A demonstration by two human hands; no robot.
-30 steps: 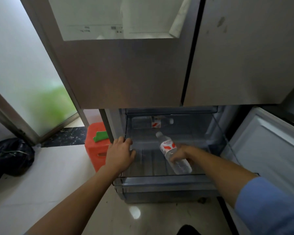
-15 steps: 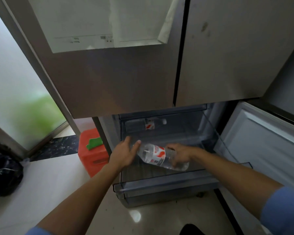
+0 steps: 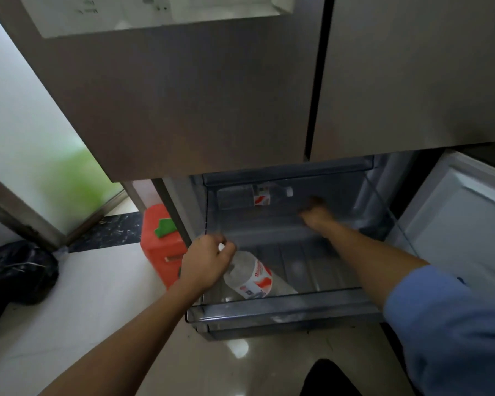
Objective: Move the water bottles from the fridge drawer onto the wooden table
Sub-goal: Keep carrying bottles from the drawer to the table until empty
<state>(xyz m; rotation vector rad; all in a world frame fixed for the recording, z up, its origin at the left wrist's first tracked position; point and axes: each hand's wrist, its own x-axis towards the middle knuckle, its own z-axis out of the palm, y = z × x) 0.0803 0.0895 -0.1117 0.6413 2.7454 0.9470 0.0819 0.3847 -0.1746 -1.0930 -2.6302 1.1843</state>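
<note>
Head view: left hand [image 3: 205, 264] curled round neck end of clear plastic water bottle with red-and-white label [image 3: 250, 277]. Grip closed on it, bottle tilted, base low inside pulled-out transparent fridge drawer [image 3: 283, 312]. Judged: hold freed other arm; right hand [image 3: 315, 214] extended toward second labelled bottle [image 3: 257, 195] lying at drawer back. Blurred: grip state not determinable, no contact evident.

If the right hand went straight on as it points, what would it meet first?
Probably the water bottle lying at the back of the fridge drawer; the right hand is blurred, so depth is unclear.
</note>
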